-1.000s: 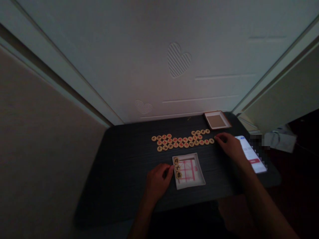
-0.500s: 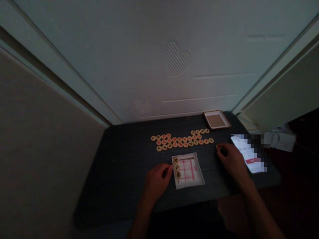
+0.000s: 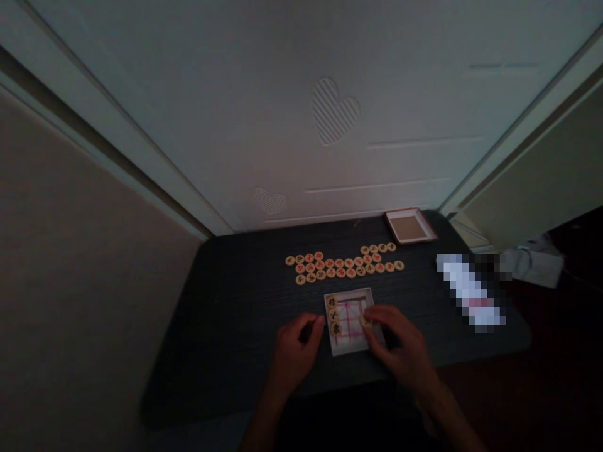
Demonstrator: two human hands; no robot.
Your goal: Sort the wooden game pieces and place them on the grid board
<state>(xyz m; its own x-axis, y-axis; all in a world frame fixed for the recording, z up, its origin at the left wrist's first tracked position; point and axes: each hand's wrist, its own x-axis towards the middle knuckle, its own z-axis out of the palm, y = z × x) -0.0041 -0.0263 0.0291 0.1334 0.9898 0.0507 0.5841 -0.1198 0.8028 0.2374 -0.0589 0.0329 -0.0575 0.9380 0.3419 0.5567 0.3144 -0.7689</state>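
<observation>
We see tan discs (image 3: 340,273) marked red or black, a white tray (image 3: 349,349) with pink lines, a dark surface (image 3: 235,314).

We observe both bare forearms (image 3: 268,408) reaching forward and angling inward; the left hand (image 3: 296,346) is loosely curled, thumb beside index finger; the right hand (image 3: 400,342) draws thumb and fingertips into a pinch, knuckles bent.

Red or black characters (image 3: 350,273) on discs (image 3: 348,262), unreadable
</observation>
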